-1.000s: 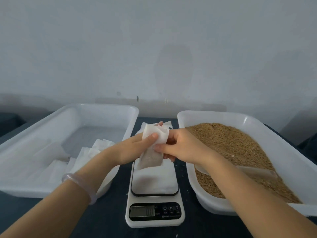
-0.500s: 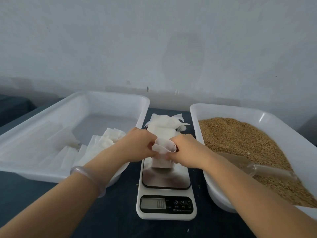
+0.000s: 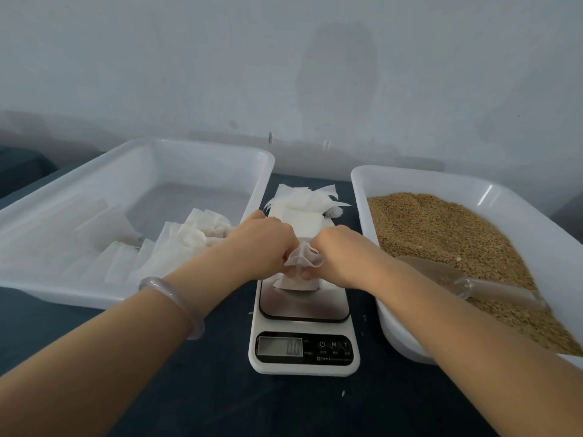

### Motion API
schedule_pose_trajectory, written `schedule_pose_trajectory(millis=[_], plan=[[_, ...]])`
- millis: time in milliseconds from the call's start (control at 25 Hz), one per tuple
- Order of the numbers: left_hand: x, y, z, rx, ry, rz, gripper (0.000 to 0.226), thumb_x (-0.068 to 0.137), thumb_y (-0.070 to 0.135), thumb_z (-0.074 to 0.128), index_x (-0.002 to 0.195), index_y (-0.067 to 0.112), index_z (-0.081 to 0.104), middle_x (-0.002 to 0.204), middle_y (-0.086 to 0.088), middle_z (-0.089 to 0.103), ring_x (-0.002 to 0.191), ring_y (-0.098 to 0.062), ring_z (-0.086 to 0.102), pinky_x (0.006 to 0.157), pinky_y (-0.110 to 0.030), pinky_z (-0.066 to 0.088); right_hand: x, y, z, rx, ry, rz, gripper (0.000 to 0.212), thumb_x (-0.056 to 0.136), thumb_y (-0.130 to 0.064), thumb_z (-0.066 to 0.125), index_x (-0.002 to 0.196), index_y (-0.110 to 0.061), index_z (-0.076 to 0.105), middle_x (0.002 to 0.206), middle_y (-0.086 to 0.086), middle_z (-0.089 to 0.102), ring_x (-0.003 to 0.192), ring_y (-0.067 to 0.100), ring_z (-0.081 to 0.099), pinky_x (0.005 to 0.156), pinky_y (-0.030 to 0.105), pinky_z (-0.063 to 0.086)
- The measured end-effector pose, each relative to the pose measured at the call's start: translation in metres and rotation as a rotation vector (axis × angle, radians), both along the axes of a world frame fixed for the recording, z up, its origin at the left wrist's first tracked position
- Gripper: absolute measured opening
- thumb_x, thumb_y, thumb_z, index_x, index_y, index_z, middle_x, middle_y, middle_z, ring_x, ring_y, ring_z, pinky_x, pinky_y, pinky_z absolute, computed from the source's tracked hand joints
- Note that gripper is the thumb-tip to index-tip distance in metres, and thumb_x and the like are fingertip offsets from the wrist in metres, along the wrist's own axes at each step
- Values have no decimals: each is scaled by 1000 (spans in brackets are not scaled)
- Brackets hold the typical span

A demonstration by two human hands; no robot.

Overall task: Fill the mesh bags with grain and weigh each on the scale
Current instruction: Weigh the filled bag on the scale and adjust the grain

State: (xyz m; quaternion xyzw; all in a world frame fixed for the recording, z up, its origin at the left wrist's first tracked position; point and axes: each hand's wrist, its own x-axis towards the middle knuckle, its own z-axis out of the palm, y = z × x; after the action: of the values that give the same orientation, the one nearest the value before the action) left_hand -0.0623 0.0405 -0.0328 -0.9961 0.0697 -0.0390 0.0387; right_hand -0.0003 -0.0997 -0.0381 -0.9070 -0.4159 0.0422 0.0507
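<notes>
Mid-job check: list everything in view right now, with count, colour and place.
bag: one, white, held over the scale plate
scale: one, white with dark plate, between the trays
spare bags: a stack, white, behind the scale
left tray: one, white, left of scale
loose bags: several, white, in left tray
right tray: one, white, right of scale
grain: brown, in right tray
scoop: one, clear, lying in grain
table: one, dark
bracelet: one, pale, left wrist
left hand: pinches bag's mouth
right hand: pinches bag's mouth
</notes>
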Motion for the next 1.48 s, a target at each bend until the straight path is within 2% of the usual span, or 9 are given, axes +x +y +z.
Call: schedule_pose_trajectory(millis=[200, 320, 480, 640, 720, 840, 1040, 1200, 1480], plan=[[0, 3, 1, -104, 60, -9, 25, 88, 40, 59, 90, 17, 69, 89, -1, 66, 86, -21, 58, 76, -25, 33, 0, -3, 2, 28, 42, -15, 36, 80, -37, 68, 56, -23, 45, 60, -2, 44, 54, 11, 40, 45, 26, 24], [-5, 5, -1, -189, 21, -19, 22, 83, 35, 60, 84, 14, 66, 79, -1, 65, 83, -23, 58, 73, -30, 42, -1, -5, 2, 30, 62, -10, 25, 80, -41, 65, 72, -19, 57, 64, -3, 48, 60, 11, 46, 46, 26, 28], [-10, 7, -1, -365, -56, -20, 20, 76, 26, 65, 78, 14, 50, 69, 2, 55, 73, -22, 52, 63, -29, 40, -2, -9, 7, 141, 153, 38, 24, 77, -38, 67, 66, -27, 48, 68, -8, 54, 66, 13, 52, 50, 26, 35], [-13, 9, 6, -654, -72, 79, 22, 77, 26, 67, 96, 28, 54, 84, 13, 61, 84, -12, 58, 77, -28, 47, 0, -15, 11, 352, 239, 3, 44, 62, -40, 82, 92, -22, 56, 82, -10, 55, 80, 13, 57, 67, 30, 48], [-13, 10, 7, -715, -83, 98, 19, 79, 26, 66, 97, 27, 58, 86, 13, 62, 86, -9, 59, 81, -29, 49, 1, -16, 10, 410, 244, -18, 57, 64, -40, 82, 111, -22, 56, 86, -17, 52, 86, 10, 57, 69, 23, 46], [-13, 11, 6, -736, -90, 105, 14, 82, 24, 65, 95, 24, 61, 86, 11, 64, 85, -9, 60, 80, -26, 48, 2, -16, 11, 449, 258, -28, 67, 65, -40, 82, 123, -22, 53, 87, -24, 48, 85, 2, 55, 64, 12, 38], [-12, 12, 5, -739, -109, 120, 10, 84, 20, 63, 94, 22, 63, 80, 18, 61, 77, 3, 57, 72, -13, 44, 2, -16, 8, 464, 248, -37, 70, 65, -42, 82, 126, -21, 53, 99, -10, 56, 89, 8, 57, 71, 18, 43], [-12, 11, 5, -737, -112, 115, 9, 84, 20, 63, 93, 23, 63, 79, 18, 61, 77, 1, 57, 72, -17, 45, 2, -16, 8, 463, 241, -39, 69, 66, -42, 81, 125, -20, 53, 101, -9, 58, 92, 9, 58, 76, 22, 45], [-14, 11, 5, -743, -112, 125, 11, 83, 20, 64, 94, 22, 64, 77, 19, 61, 75, 2, 57, 72, -18, 46, 2, -16, 8, 451, 228, -29, 63, 67, -40, 81, 121, -20, 54, 97, -11, 56, 90, 9, 58, 68, 16, 41]])
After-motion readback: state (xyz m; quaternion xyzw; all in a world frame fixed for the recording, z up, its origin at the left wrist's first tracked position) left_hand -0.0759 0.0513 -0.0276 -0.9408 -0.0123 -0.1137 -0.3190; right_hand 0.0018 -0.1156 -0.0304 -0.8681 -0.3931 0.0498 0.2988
